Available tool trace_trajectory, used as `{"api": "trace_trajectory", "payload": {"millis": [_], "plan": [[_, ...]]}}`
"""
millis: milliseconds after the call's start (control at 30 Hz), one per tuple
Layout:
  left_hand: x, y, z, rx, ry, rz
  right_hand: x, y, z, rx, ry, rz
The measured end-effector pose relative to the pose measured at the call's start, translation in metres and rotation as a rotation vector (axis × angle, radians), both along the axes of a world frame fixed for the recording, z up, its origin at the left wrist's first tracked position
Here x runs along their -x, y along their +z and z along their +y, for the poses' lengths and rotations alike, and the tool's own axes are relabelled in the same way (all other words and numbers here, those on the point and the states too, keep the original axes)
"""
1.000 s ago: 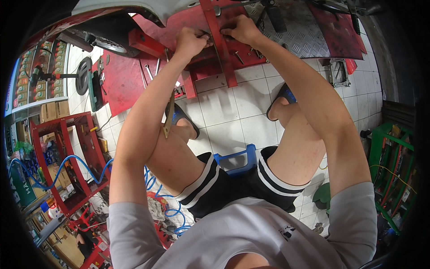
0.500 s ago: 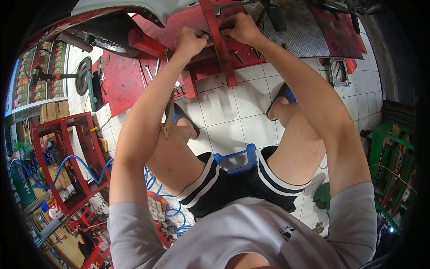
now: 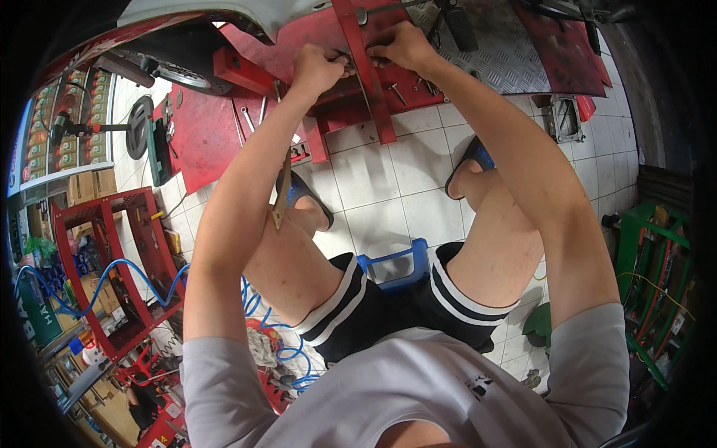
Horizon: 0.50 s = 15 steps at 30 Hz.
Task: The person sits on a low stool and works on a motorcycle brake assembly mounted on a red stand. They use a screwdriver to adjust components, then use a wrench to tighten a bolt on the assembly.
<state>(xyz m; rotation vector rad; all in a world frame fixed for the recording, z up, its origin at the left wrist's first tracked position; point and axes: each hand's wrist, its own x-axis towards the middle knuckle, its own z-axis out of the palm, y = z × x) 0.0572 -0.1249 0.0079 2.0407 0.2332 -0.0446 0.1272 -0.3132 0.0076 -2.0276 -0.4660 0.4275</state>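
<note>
Red metal bar [image 3: 366,75]: flanked by left hand [image 3: 317,67] and right hand [image 3: 403,46], unmoved since earlier; pinched item cannot be told.

- Whatever the left hand [image 3: 317,69] and right hand [image 3: 403,46] grip at the red bar [image 3: 366,75] is hidden by their fingers.
- The wheel [image 3: 175,67] is mostly covered by the grey body panel [image 3: 224,13].
- The blue stool [image 3: 396,263] is largely hidden beneath the legs.

1. Left hand [image 3: 317,69]: shifted slightly toward the upright red steel bar [image 3: 364,71] since the earliest frame; fingers now curled closer against its left edge.
2. Right hand [image 3: 403,46]: fingertips drawn in a little nearer the bar's right edge.
3. Camera view: tilted marginally; bar sits slightly lower in frame.
</note>
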Motion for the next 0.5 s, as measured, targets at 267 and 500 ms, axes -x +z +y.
{"api": "trace_trajectory", "payload": {"millis": [267,500], "plan": [[0.0015,0.0009,-0.0003,0.027,0.008,-0.013,0.0009,0.001,0.0033,0.055,-0.024,0.027],[0.0024,0.0052,-0.005,0.055,0.001,-0.002,-0.0012,0.0,-0.0004,0.02,0.022,-0.129]]}}
